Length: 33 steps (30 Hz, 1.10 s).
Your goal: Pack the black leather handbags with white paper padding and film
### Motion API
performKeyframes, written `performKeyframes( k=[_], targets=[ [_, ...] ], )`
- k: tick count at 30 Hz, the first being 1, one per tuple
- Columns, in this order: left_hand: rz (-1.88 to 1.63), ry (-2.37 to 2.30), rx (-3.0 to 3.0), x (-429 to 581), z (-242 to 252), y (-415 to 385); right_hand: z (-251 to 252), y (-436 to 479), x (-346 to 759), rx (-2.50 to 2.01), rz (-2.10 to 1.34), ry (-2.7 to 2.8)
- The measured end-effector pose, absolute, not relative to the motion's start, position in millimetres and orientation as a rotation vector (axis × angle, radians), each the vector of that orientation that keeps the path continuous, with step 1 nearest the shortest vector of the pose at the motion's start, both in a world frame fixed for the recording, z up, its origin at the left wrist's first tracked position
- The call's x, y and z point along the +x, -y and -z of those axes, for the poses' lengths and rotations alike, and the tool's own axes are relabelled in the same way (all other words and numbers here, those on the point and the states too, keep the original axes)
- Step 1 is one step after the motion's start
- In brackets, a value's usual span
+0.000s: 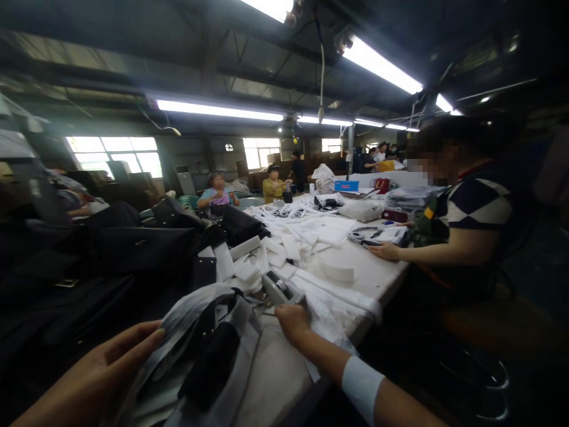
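A black bag (216, 362) with curved handles wrapped in white sheet stands at the front of the table. My left hand (118, 359) grips the white wrapping at its left side, fingers closed along the edge. Right of the bag sits a grey tape dispenser (281, 287) on the white table. My right hand (292, 323) is at the dispenser's near end, its fingers pinched together. What lies between those fingertips is too small to make out. A pale blue band covers part of my right forearm.
Black bags (142, 246) are piled along the left. White foam or card pieces (249, 264) are strewn mid-table. A co-worker (475, 207) on the right handles a wrapped item (377, 235). Other people sit beyond the table, near a blue box (347, 186).
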State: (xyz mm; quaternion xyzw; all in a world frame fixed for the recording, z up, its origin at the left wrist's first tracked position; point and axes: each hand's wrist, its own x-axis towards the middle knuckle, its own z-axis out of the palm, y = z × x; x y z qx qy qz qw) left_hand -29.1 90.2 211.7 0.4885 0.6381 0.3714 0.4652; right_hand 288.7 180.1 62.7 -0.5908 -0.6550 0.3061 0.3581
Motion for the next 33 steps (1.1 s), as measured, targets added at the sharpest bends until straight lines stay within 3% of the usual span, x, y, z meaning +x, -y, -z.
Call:
performKeyframes(
  k=[5, 10, 14, 23, 33],
  targets=[
    [-0.857, -1.428, 1.141, -14.5, -226.1, -78.3, -100.1, -143.0, 302.5, -1.378, -0.743, 1.604],
    [-0.898, -1.349, 1.181, -3.4, -235.5, -67.8, -146.0, -99.6, 272.9, -1.030, -1.367, 1.420],
    [-0.903, -1.292, 1.206, -1.6, -233.6, -65.8, -172.7, -86.7, 230.3, -0.907, -1.529, 1.497],
    [-0.940, -1.332, 1.319, -13.8, -235.6, -61.4, -170.3, -101.2, 197.9, -0.927, -1.390, 1.504],
    [-0.912, -1.325, 1.443, 1.3, -241.7, -60.7, -189.0, -95.7, 174.8, -0.531, -1.876, 1.034]
  ],
)
